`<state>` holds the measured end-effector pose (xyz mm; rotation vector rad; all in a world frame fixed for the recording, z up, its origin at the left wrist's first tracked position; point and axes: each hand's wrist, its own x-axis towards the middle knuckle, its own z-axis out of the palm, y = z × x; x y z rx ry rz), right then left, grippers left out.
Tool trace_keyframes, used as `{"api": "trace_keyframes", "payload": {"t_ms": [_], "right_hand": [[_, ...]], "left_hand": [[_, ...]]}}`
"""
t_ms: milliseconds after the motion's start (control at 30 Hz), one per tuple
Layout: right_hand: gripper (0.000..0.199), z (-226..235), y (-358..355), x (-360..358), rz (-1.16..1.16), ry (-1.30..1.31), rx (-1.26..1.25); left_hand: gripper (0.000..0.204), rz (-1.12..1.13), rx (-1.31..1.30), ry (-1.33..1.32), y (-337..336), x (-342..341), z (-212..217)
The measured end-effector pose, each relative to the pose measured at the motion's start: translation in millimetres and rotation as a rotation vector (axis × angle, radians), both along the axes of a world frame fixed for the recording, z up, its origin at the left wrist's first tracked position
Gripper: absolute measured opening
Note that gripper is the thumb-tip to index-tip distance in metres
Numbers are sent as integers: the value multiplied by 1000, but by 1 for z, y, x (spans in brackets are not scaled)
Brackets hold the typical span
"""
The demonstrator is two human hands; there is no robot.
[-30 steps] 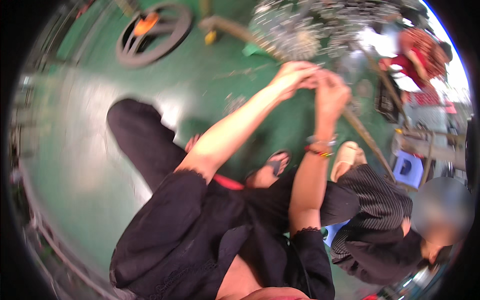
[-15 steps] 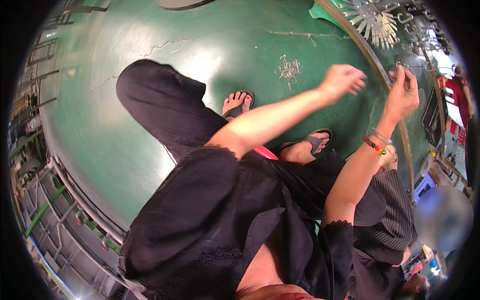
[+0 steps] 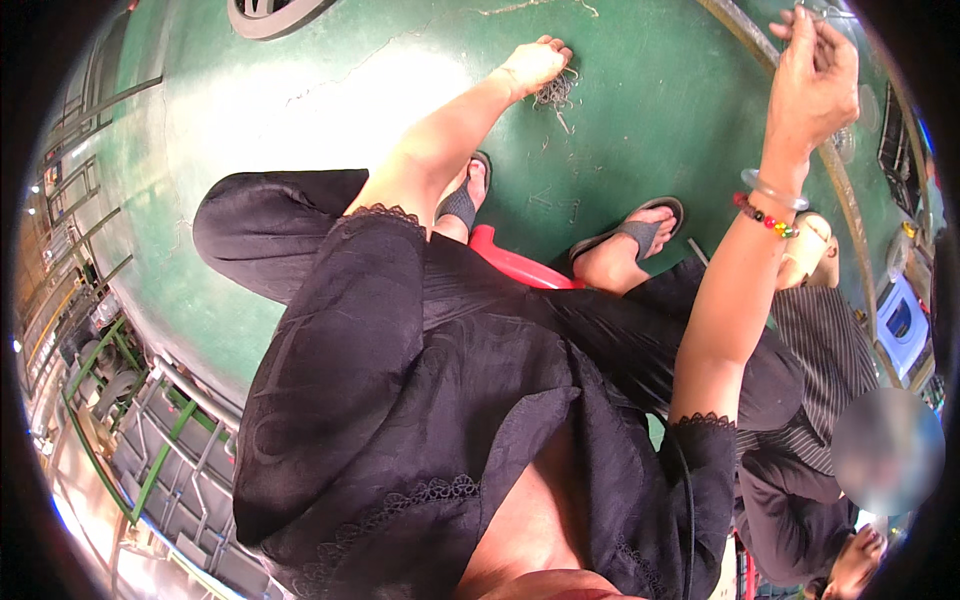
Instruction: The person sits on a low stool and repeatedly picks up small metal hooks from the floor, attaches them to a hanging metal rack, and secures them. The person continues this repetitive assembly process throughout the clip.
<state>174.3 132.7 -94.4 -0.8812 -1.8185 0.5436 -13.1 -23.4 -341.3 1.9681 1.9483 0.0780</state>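
My left hand point(image 3: 536, 66) is stretched down to the green floor, at the upper edge of a small tangled heap of thin wire-like pieces point(image 3: 555, 92). Its fingers are curled together; what they hold, if anything, is hidden. At the upper right my right hand point(image 3: 815, 88) is raised beside a brown curved rail point(image 3: 742, 30). Thumb and fingers pinch near a thin metal wire piece point(image 3: 832, 12), partly cut by the picture's edge. A clear bangle point(image 3: 775, 190) and a beaded bracelet point(image 3: 765, 216) circle the right wrist.
Below me is a red plastic seat edge point(image 3: 515, 262), between my sandalled feet. A co-worker in striped trousers point(image 3: 825, 330) sits close on my right, near a blue plastic stool point(image 3: 903, 322). Metal frames point(image 3: 185, 440) stand at left; a grey round base point(image 3: 275, 18) lies at the top.
My left hand has moved left and down from near the rail to the wire-like heap on the floor. My right hand stays raised, still pinched; the view has shifted.
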Motion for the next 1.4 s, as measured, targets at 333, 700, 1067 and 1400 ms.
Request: {"api": "trace_keyframes", "payload": {"t_ms": [333,700,1067,1400], "right_hand": [[7,18,-8,-10,-83,-37,30],[8,17,-5,-8,-12,-3,-14],[13,11,11,-13,18,44,-230],[13,34,16,9,25,-161,-347]], "left_hand": [[26,-15,-133,-37,-48,-35,22],[39,-18,-203,-174,-67,40,39],[26,-82,-102,72,-58,43,52],[18,560,307,-1278,59,79,216]]}}
